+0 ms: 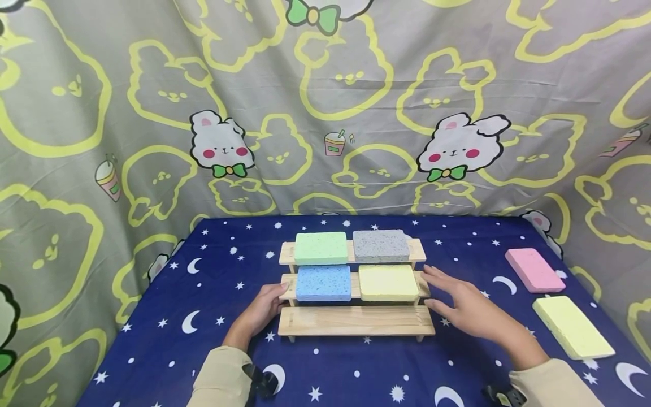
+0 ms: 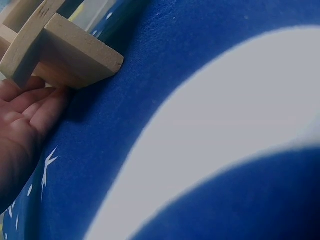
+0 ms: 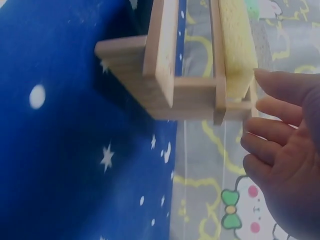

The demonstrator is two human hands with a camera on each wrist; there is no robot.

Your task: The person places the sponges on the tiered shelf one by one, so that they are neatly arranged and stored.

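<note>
A three-tier wooden rack stands on the dark blue cloth. The top tier bears a green sponge and a grey sponge; on the middle tier lie a blue sponge and a yellow sponge. Nothing lies on the lowest tier. My left hand grips the left end of the middle tier, thumb on top and fingers beneath. In the left wrist view its fingers reach under the wood. My right hand is at the rack's right end, its fingers fairly straight; contact is unclear.
To the right on the cloth lie a pink sponge and another yellow sponge. Behind the table hangs a grey curtain with cartoon prints. The cloth carries white moons and stars.
</note>
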